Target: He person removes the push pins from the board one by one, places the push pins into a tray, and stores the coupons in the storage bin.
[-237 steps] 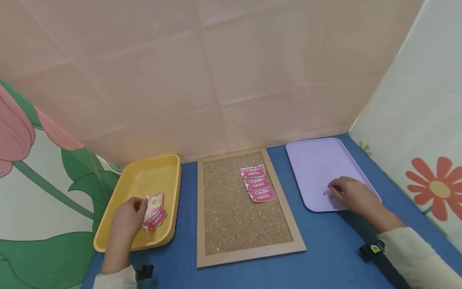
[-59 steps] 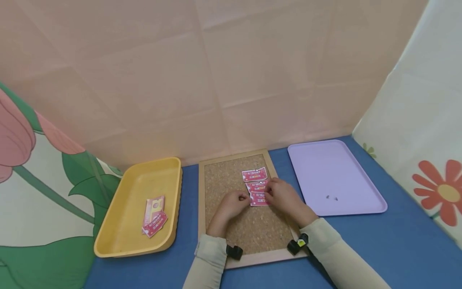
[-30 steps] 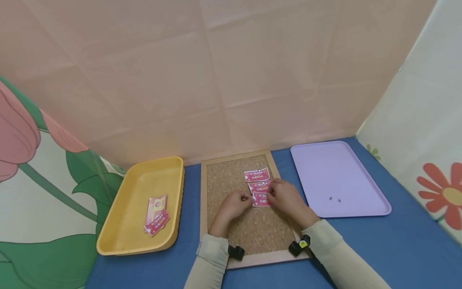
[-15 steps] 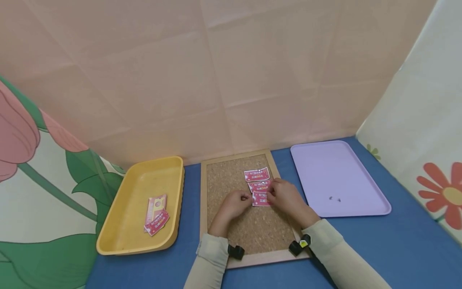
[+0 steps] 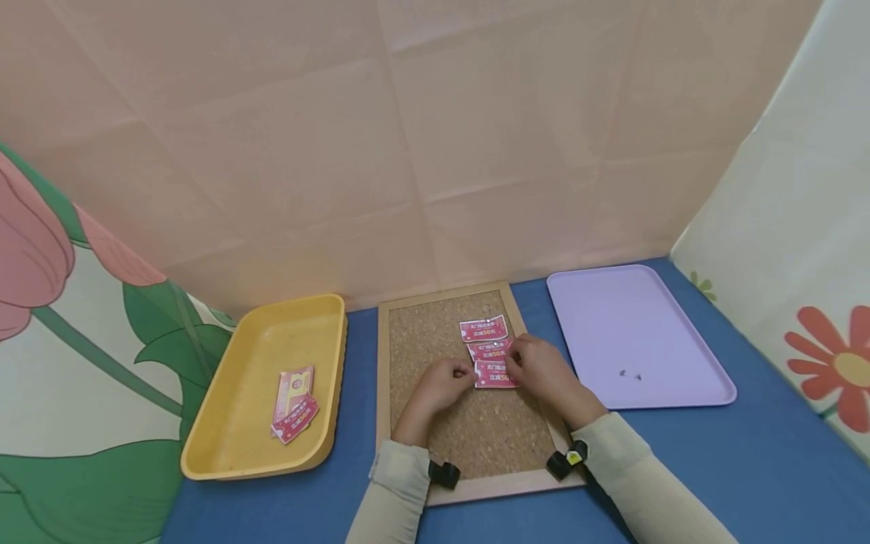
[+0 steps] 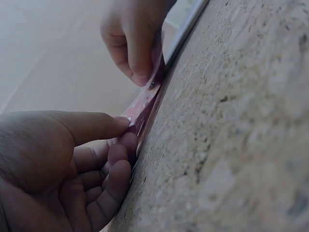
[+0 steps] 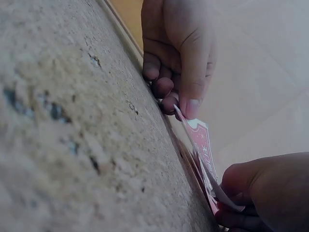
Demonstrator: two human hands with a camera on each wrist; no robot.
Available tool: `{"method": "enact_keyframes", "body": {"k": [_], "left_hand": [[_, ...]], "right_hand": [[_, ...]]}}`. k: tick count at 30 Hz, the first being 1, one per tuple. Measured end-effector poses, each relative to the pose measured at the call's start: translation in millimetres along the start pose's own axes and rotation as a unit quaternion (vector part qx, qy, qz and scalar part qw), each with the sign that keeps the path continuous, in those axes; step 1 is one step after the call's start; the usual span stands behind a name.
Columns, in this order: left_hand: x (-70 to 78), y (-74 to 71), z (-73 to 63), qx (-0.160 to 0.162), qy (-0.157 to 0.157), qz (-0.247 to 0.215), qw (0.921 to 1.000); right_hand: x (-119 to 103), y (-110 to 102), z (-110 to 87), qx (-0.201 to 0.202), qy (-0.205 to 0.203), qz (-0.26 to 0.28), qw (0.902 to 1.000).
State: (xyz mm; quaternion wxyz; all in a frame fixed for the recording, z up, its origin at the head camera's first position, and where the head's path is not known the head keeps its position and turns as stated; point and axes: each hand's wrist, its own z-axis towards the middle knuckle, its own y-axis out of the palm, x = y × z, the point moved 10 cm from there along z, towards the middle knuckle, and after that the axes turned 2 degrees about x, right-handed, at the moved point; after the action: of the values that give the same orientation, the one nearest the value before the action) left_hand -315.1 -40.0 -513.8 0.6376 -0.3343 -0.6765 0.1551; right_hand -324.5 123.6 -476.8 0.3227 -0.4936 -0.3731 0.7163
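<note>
Three red coupons lie in a column on the framed corkboard in the head view: an upper coupon, a middle coupon and a lowest coupon. My left hand pinches the left end of the lowest one between thumb and fingers. At its right end my right hand pinches it, covering part of the print. The right wrist view shows this coupon lifted off the cork and bent. A small dark spot shows by my right thumb in the left wrist view.
To the left stands a yellow tray with a pink and yellow paper slip and red coupons. A purple tray on the right holds small dark pieces. Blue cloth covers the table.
My left hand came from the yellow tray and my right hand from the purple tray to the lowest coupon. In the last half second my right fingers shifted slightly right, baring more print.
</note>
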Motion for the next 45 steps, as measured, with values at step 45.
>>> {"method": "enact_keyframes", "body": {"k": [45], "left_hand": [[-0.5,0.2,-0.7,-0.002,-0.003,-0.021,0.9998]], "right_hand": [[5,-12,-3.8,-0.01,0.013,0.0,0.9999]]}}
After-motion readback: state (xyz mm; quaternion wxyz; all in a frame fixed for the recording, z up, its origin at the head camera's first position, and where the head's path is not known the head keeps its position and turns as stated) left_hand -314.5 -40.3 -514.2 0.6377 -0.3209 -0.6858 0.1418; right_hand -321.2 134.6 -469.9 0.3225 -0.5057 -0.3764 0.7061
